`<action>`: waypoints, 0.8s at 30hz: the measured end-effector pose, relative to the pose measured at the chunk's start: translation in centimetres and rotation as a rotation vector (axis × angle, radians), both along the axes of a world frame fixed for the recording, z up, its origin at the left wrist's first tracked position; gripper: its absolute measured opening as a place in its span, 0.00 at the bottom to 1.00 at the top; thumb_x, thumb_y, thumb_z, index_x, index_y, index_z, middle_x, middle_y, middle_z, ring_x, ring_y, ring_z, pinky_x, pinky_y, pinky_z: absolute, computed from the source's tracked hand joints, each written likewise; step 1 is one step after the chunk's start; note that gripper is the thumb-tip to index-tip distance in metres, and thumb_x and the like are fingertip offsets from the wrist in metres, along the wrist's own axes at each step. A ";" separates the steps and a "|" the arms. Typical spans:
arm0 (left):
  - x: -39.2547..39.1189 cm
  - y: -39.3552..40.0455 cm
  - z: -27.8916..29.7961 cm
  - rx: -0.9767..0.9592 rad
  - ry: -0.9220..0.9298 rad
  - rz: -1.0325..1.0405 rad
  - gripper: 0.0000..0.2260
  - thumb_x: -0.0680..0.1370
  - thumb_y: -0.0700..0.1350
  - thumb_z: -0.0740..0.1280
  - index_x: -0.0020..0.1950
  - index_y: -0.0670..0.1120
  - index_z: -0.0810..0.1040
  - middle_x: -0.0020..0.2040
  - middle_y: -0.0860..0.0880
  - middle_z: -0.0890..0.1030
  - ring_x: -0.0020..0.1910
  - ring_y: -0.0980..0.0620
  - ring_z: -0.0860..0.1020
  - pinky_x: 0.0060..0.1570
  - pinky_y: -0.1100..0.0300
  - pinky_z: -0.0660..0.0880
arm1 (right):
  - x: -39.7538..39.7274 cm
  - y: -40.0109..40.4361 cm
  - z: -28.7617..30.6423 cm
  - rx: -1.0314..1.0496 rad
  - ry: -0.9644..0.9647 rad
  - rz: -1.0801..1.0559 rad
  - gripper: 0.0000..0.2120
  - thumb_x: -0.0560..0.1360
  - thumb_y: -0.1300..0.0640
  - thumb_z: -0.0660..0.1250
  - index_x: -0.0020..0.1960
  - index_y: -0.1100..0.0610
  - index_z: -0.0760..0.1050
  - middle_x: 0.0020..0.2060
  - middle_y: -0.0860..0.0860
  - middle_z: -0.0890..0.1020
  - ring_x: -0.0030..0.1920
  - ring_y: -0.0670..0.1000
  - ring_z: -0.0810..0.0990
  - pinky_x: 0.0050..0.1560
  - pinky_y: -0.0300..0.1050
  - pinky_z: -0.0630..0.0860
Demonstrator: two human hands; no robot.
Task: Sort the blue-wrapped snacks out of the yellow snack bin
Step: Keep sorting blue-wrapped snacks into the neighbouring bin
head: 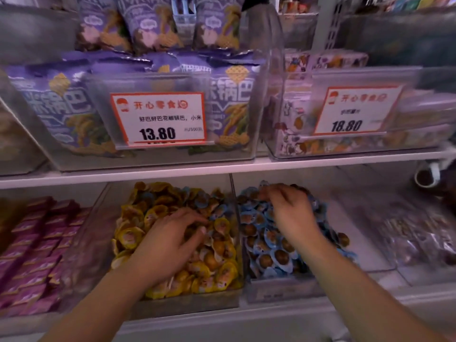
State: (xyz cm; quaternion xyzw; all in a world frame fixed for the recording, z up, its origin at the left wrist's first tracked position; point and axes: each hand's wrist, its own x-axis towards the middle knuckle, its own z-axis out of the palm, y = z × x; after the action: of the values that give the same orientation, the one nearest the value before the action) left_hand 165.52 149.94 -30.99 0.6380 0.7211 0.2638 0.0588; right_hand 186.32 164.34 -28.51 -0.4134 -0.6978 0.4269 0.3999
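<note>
Snacks fill two clear plastic bins side by side on the lower shelf (222, 314), split by a thin see-through wall. The yellow snack bin (187, 302) holds a heap of small, round, crinkly packets in glossy yellow wrap (222, 270), and a few blue-wrapped snacks (201, 202) lie mixed in toward the back of that pile. The bin just to its right (283, 290) holds the same round packets in blue wrap (265, 245), each showing a brown ball through a clear window.

The left hand (170, 240) lies palm down on the yellow heap, fingers bent and digging into the packets; whether it pinches one cannot be told. The right hand (291, 213) reaches over the blue pile with its fingertips curled down at the far end; motion blur hides whether it holds anything.

To the left, flat purple foil packs (37, 245) stand in rows. On the upper shelf, puffy purple bags (59, 107) sit in a clear bin behind a white price card with a red border (158, 118); a second such card (355, 111) fronts the next bin.
</note>
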 end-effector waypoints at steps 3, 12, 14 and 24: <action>-1.0 0.7 0.2 0.008 -0.089 0.071 0.08 0.79 0.48 0.67 0.57 0.55 0.81 0.54 0.58 0.81 0.55 0.60 0.78 0.58 0.59 0.75 | -2.3 -1.8 -1.4 0.057 -0.051 0.173 0.10 0.80 0.49 0.63 0.59 0.48 0.78 0.51 0.43 0.82 0.53 0.41 0.79 0.53 0.30 0.73; -2.9 9.2 -1.0 -0.331 0.250 0.097 0.24 0.78 0.60 0.63 0.70 0.49 0.72 0.64 0.45 0.76 0.62 0.43 0.75 0.60 0.53 0.73 | -4.1 -1.6 -2.0 0.079 -0.039 0.241 0.11 0.81 0.50 0.60 0.60 0.35 0.68 0.55 0.46 0.76 0.55 0.44 0.76 0.54 0.35 0.72; -2.8 10.8 -1.6 -0.398 0.416 0.131 0.32 0.76 0.68 0.60 0.74 0.51 0.66 0.67 0.44 0.73 0.64 0.42 0.73 0.62 0.50 0.72 | -4.2 -1.5 -2.3 0.092 -0.036 0.251 0.12 0.82 0.50 0.60 0.61 0.35 0.68 0.56 0.45 0.75 0.55 0.40 0.75 0.52 0.28 0.69; -3.0 12.9 -3.4 -0.354 0.301 0.024 0.24 0.79 0.60 0.62 0.71 0.49 0.69 0.64 0.45 0.77 0.61 0.45 0.75 0.59 0.51 0.73 | -4.0 -1.2 -2.8 0.084 -0.010 0.253 0.12 0.81 0.49 0.61 0.62 0.37 0.69 0.56 0.43 0.76 0.55 0.34 0.74 0.49 0.22 0.67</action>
State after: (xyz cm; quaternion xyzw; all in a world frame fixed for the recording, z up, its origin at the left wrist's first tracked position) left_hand 162.50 162.82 -34.44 0.6411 0.7644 0.0357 0.0583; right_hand 182.29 163.11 -31.35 -0.3071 -0.7637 0.4423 0.3561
